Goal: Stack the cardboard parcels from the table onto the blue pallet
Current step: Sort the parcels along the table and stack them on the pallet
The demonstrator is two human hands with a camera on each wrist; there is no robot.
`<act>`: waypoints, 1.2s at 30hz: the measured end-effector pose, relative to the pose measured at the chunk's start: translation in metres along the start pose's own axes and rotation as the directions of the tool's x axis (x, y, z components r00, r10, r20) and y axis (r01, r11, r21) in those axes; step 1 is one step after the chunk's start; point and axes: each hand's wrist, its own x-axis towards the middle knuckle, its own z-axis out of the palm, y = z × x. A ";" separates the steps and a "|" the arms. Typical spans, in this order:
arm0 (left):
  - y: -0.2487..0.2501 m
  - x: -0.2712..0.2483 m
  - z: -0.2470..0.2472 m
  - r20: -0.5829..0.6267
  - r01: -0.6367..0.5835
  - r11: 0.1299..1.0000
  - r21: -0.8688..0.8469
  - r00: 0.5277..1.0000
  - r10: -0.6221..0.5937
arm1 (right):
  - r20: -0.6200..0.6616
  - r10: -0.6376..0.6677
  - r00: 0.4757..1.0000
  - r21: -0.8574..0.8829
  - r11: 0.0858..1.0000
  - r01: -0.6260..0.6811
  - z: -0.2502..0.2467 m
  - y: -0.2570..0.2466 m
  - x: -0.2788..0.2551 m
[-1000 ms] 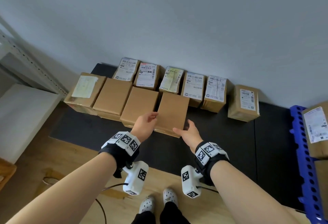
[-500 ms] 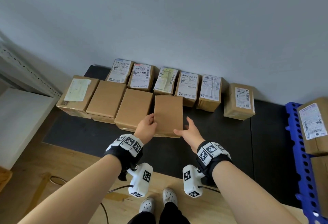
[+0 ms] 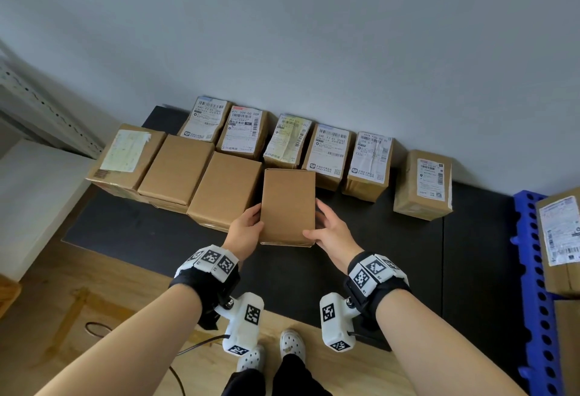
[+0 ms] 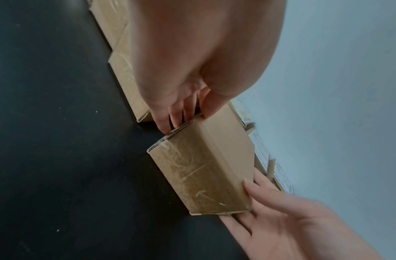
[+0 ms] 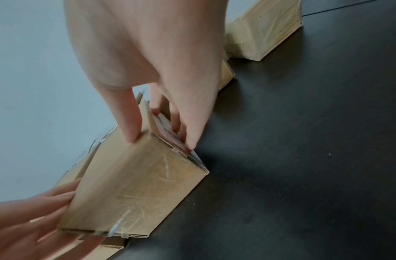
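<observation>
A plain cardboard parcel point(image 3: 288, 206) point(image 4: 206, 163) point(image 5: 134, 184) is held between both hands, lifted clear of the black table point(image 3: 376, 239). My left hand point(image 3: 246, 231) point(image 4: 183, 112) grips its left side, thumb on top and fingers on the side. My right hand point(image 3: 329, 232) point(image 5: 161, 130) grips the right side the same way. Two more plain parcels point(image 3: 224, 190) and one with a pale label point(image 3: 127, 155) lie in a row to the left. Several labelled parcels point(image 3: 328, 151) line the wall. The blue pallet point(image 3: 536, 286) stands at the right edge and carries parcels point(image 3: 561, 239).
A lone labelled parcel point(image 3: 423, 184) point(image 5: 264, 29) sits to the right on the table. A white shelf unit point(image 3: 34, 188) stands at the left. Wooden floor point(image 3: 94, 317), a cable and my white shoes show below the table's near edge.
Both hands closed onto the parcel's sides. The parcel came off the row toward me and turned straighter.
</observation>
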 end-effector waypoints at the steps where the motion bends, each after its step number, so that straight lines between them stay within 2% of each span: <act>1: -0.002 -0.001 0.000 -0.006 0.010 0.999 -0.032 1.000 -0.011 | 0.007 -0.001 1.000 0.007 1.000 0.001 -0.002 0.001 0.001; 10: -0.002 -0.023 0.005 -0.015 -0.022 0.995 -0.097 1.000 0.020 | 0.035 -0.041 0.999 0.017 0.999 0.041 -0.006 0.002 -0.012; 16: 0.004 -0.057 0.010 0.027 -0.141 0.989 -0.045 0.989 0.142 | -0.027 -0.121 0.992 0.056 0.991 0.122 -0.008 0.002 -0.056; 21: 0.005 -0.100 0.014 0.106 -0.257 0.966 -0.037 0.960 0.259 | -0.108 -0.215 0.971 0.065 0.973 0.222 -0.007 0.007 -0.111; 25: 0.004 -0.143 0.018 0.179 -0.344 0.939 -0.006 0.923 0.339 | -0.213 -0.277 0.937 0.052 0.954 0.294 -0.008 0.015 -0.168; 31: 0.007 -0.202 0.051 0.312 -0.473 0.881 0.023 0.840 0.443 | -0.387 -0.349 0.854 0.026 0.921 0.388 -0.025 0.023 -0.258; 34: 0.013 -0.234 0.080 0.390 -0.536 0.844 0.021 0.781 0.487 | -0.474 -0.373 0.798 0.027 0.900 0.436 -0.044 0.028 -0.299; 36: 0.015 -0.256 0.102 0.448 -0.603 0.797 0.045 0.725 0.523 | -0.527 -0.394 0.753 0.008 0.884 0.468 -0.059 0.031 -0.327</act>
